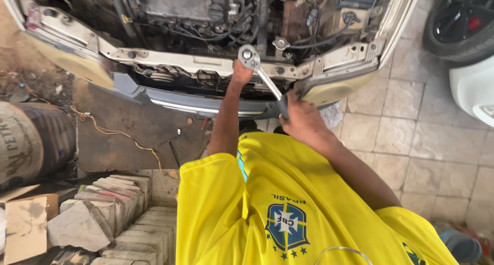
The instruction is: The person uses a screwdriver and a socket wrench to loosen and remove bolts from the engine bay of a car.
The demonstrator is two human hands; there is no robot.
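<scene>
**Ratchet wrench held at both ends over the front crossmember of an open engine bay**

Nearest the camera a yellow jersey (267,203) is seen, from which both bare forearms extend forward to the tool. The right hand (303,122) is wrapped shut around the dark grip end of the ratchet wrench (265,78), fingers pressed together around the handle so that its tip is hidden. The left hand (241,72) is set at the far end, directly under and against the ratchet head (249,55); whether its fingers pinch the head or merely steady it from below cannot be told, as they are turned away from the camera.

From the right-hand grip the long axis of the wrench runs up and to the left, away from the body, the shiny shaft spanning the gap between the two hands. The head thus lies ahead of and to the left of the grip, seated on the pale front crossmember (206,64) of the car, just above the grey bumper bar (206,106). The left hand is the nearer of the two to the head; the right hand is held at the full length of the lever.

Beyond the head, the engine (185,5) and its hoses are seen. Well to the left of the grip lie a rusty drum (31,141) and stacked stone blocks (103,213); to the right, a tiled floor (422,141) and another car's wheel (458,23).
</scene>
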